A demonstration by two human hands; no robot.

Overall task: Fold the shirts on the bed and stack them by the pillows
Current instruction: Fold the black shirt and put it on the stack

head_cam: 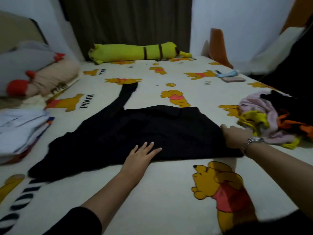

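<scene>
A black long-sleeved shirt [135, 131] lies spread on the bed, one sleeve stretched toward the far side. My left hand [140, 156] rests flat on its near hem, fingers apart. My right hand [237, 136], with a wristwatch, grips the shirt's right edge, fingers curled under the fabric. A stack of folded white shirts [20, 129] sits at the left, near the pillows [25, 65]. A heap of unfolded clothes [271, 119] in pink, yellow, black and orange lies at the right.
The bed sheet [169, 192] is cream with bear prints. A long yellow plush bolster [135, 52] lies along the far edge. A peach bolster with red ends [49, 80] lies by the pillows. A phone [233, 79] and a blue item [227, 74] sit far right.
</scene>
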